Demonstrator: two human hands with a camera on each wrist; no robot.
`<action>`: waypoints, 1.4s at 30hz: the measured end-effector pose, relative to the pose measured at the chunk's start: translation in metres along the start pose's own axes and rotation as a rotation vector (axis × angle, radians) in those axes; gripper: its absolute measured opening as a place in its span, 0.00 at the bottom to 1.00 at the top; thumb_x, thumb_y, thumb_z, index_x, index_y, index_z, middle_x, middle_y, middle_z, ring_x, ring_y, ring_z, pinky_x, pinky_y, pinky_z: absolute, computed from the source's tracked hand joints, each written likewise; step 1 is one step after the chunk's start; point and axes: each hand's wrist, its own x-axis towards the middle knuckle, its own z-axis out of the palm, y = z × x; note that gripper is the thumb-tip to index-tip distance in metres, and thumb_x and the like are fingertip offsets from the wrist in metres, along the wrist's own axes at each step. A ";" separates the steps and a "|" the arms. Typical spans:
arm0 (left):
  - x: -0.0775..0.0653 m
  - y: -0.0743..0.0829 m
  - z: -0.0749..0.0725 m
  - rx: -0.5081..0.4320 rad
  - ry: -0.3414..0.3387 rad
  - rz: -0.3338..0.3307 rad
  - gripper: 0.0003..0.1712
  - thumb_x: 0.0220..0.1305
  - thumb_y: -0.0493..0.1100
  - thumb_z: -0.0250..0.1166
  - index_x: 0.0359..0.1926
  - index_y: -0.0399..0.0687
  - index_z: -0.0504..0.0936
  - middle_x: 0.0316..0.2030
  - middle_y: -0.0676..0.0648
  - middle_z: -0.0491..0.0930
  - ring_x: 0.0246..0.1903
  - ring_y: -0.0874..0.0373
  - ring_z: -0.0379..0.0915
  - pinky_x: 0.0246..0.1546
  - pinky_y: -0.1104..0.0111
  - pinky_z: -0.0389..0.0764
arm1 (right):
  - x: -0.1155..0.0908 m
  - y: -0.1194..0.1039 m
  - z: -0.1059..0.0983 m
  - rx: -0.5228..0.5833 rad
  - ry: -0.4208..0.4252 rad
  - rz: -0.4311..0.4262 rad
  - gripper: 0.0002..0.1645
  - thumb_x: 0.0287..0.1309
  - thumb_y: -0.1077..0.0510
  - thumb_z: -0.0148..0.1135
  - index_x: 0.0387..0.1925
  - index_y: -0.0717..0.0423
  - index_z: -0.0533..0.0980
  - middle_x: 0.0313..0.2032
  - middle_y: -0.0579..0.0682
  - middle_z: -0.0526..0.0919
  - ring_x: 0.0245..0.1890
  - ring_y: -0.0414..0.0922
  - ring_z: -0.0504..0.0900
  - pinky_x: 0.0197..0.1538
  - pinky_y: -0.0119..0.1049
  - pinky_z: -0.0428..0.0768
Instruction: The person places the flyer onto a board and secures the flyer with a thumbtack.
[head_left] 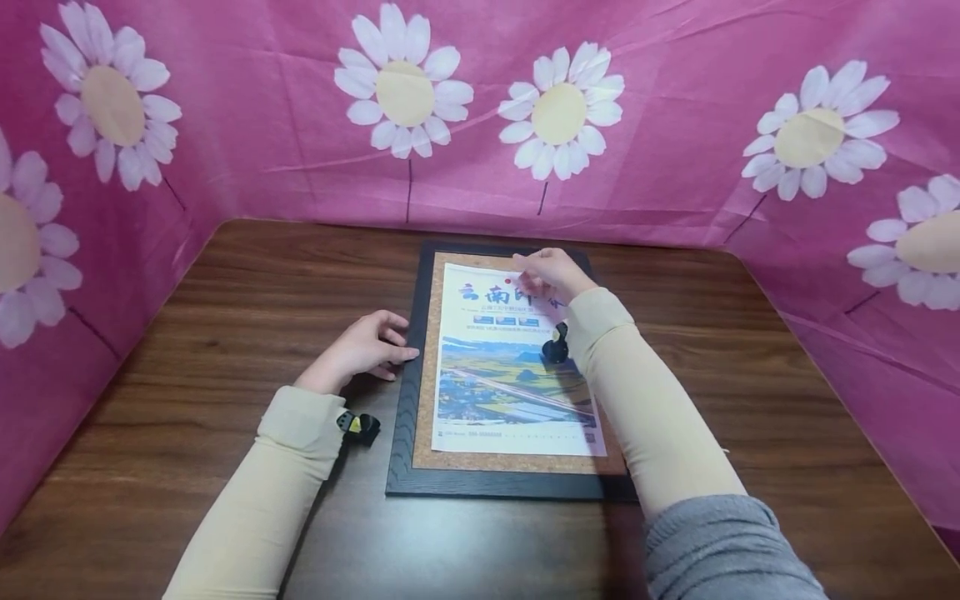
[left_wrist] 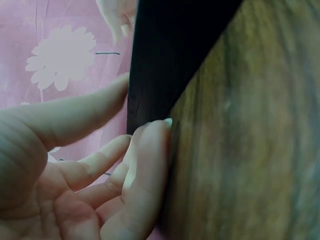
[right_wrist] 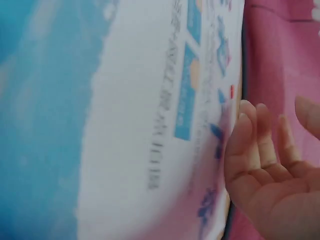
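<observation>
A cork board [head_left: 517,463] in a black wooden frame [head_left: 480,483] lies on the table. On the cork rests a printed poster [head_left: 487,392] with a landscape picture and blue lettering. My left hand [head_left: 362,346] is at the frame's left side; in the left wrist view its thumb [left_wrist: 95,107] meets the upper edge and other fingertips touch the frame's side close to the wood. My right hand [head_left: 555,268] reaches over the poster's top. In the right wrist view its fingers [right_wrist: 242,142] lie along the paper's top edge, the thumb [right_wrist: 307,115] standing apart.
A brown wood-grain table [head_left: 187,392] spreads around the frame. Behind and on both sides hangs a pink cloth [head_left: 285,108] with large white daisies. Small black wrist devices [head_left: 358,427] sit at both cuffs. The right forearm [head_left: 645,400] covers the frame's right side.
</observation>
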 end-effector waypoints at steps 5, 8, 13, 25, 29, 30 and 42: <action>0.002 0.005 -0.010 0.044 -0.006 0.021 0.32 0.68 0.43 0.64 0.66 0.33 0.64 0.50 0.35 0.76 0.39 0.52 0.78 0.36 0.62 0.88 | -0.014 -0.014 -0.004 0.095 0.098 -0.139 0.25 0.70 0.50 0.58 0.57 0.65 0.73 0.37 0.50 0.82 0.35 0.41 0.81 0.53 0.37 0.81; 0.005 0.015 -0.020 0.085 0.037 0.061 0.31 0.69 0.45 0.64 0.66 0.33 0.66 0.51 0.34 0.76 0.40 0.49 0.79 0.37 0.62 0.88 | -0.024 -0.024 -0.013 0.178 0.150 -0.254 0.22 0.69 0.55 0.58 0.55 0.69 0.74 0.30 0.47 0.84 0.31 0.40 0.84 0.54 0.39 0.84; 0.004 0.042 -0.041 0.178 0.173 0.168 0.29 0.71 0.49 0.61 0.64 0.37 0.70 0.55 0.34 0.76 0.47 0.41 0.79 0.40 0.61 0.87 | -0.045 -0.039 -0.031 0.277 0.266 -0.436 0.17 0.69 0.58 0.58 0.51 0.69 0.77 0.27 0.40 0.84 0.31 0.37 0.84 0.48 0.32 0.85; -0.012 0.074 -0.071 0.666 0.468 0.318 0.46 0.68 0.66 0.56 0.77 0.48 0.54 0.76 0.39 0.54 0.75 0.36 0.44 0.72 0.38 0.50 | -0.094 -0.032 -0.074 -0.323 0.609 -0.654 0.41 0.66 0.36 0.55 0.75 0.42 0.59 0.71 0.46 0.69 0.70 0.44 0.68 0.73 0.44 0.66; -0.015 0.065 -0.068 0.817 0.509 0.265 0.57 0.60 0.78 0.52 0.79 0.59 0.42 0.80 0.44 0.36 0.76 0.32 0.23 0.66 0.26 0.34 | -0.100 -0.015 -0.084 -0.588 0.538 -0.559 0.54 0.61 0.26 0.52 0.79 0.38 0.41 0.78 0.44 0.48 0.79 0.49 0.46 0.78 0.56 0.46; -0.016 0.063 -0.066 0.839 0.521 0.262 0.59 0.58 0.80 0.52 0.79 0.60 0.40 0.80 0.45 0.33 0.75 0.32 0.18 0.64 0.24 0.30 | -0.100 -0.010 -0.085 -0.639 0.523 -0.544 0.57 0.60 0.24 0.51 0.79 0.39 0.38 0.79 0.45 0.44 0.79 0.51 0.42 0.78 0.58 0.42; -0.034 0.013 -0.040 0.886 0.592 0.236 0.64 0.49 0.87 0.50 0.79 0.64 0.41 0.79 0.45 0.27 0.71 0.33 0.05 0.55 0.22 0.15 | -0.102 0.060 -0.060 -0.962 0.501 -0.451 0.69 0.48 0.14 0.50 0.79 0.41 0.34 0.79 0.51 0.31 0.77 0.61 0.25 0.70 0.71 0.23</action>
